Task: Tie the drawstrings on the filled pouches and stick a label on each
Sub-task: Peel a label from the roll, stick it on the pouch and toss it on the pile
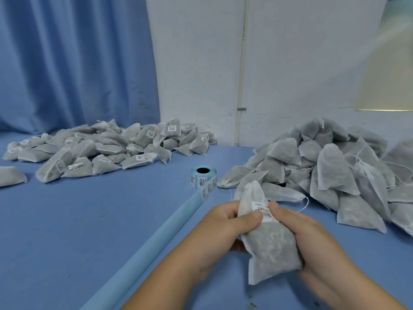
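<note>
I hold one filled white mesh pouch (270, 247) upright in front of me, above the blue table. My left hand (225, 224) grips its left side with the thumb lying across the front. My right hand (297, 231) grips the right side. Both thumbs press on a white label (261, 210) stuck near the gathered neck of the pouch. A roll of labels (203, 177) with a blue core stands on the table behind my hands, and a strip of labels trails from it toward me.
A heap of pouches without labels (330, 166) lies at the right. A spread of labelled pouches (107, 151) covers the far left of the blue table (89, 220). A raised blue ridge (161, 238) runs diagonally across the table. Blue curtain and white wall stand behind.
</note>
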Demonstrator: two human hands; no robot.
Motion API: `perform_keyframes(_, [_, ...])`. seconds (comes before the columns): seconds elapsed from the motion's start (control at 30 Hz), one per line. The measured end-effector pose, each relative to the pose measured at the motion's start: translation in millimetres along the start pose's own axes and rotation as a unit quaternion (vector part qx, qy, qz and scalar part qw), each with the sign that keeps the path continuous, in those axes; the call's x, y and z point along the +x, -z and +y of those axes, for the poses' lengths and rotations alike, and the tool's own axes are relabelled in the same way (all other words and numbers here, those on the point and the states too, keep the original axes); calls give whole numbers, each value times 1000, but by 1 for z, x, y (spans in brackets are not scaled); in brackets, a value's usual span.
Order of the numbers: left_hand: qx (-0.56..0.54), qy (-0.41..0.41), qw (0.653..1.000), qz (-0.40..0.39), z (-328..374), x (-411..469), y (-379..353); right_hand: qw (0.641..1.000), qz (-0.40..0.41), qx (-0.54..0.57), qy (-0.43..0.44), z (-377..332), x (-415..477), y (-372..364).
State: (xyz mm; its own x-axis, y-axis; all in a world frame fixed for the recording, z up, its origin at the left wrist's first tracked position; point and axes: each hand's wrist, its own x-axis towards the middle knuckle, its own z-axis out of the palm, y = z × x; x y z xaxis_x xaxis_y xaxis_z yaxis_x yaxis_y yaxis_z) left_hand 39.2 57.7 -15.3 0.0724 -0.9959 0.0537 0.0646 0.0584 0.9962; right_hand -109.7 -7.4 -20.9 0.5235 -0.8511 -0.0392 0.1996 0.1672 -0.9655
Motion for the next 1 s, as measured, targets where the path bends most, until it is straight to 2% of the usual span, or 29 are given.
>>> perform_keyframes(0.17, [-88,-2,988,129,3,8,8,995,-59,-76,2,-3,16,-16])
perform_keyframes(0.3, [-53,-32,988,143,6,7,17,971,-80,-223,39,-10,31,-36])
perform_keyframes(0.37, [-67,-49,981,174,6,8,23,960,-83,-263,49,-16,40,-45])
perform_keyframes(0.43, [-119,-55,963,235,6,12,30,955,-134,-262,26,-25,46,-54])
perform_keyframes(0.53, [-187,-61,933,302,7,17,46,916,-237,-323,14,-36,49,-65])
perform_keyframes(0.6, [-235,-64,915,323,9,19,56,903,-258,-343,6,-41,58,-76])
perform_keyframes(0.67, [-301,-71,889,336,11,20,63,919,-233,-318,-5,-45,76,-96])
perform_keyframes(0.77, [-321,-72,858,394,13,18,70,973,-199,-119,-1,-59,111,-139])
perform_keyframes(0.83, [-305,-62,855,416,12,16,70,979,-204,-2,18,-70,127,-162])
perform_keyframes(0.9, [-289,-50,861,415,11,15,69,983,-181,33,24,-71,137,-173])
perform_keyframes(1.0, [-265,-46,877,397,11,17,68,989,-148,12,30,-55,135,-167])
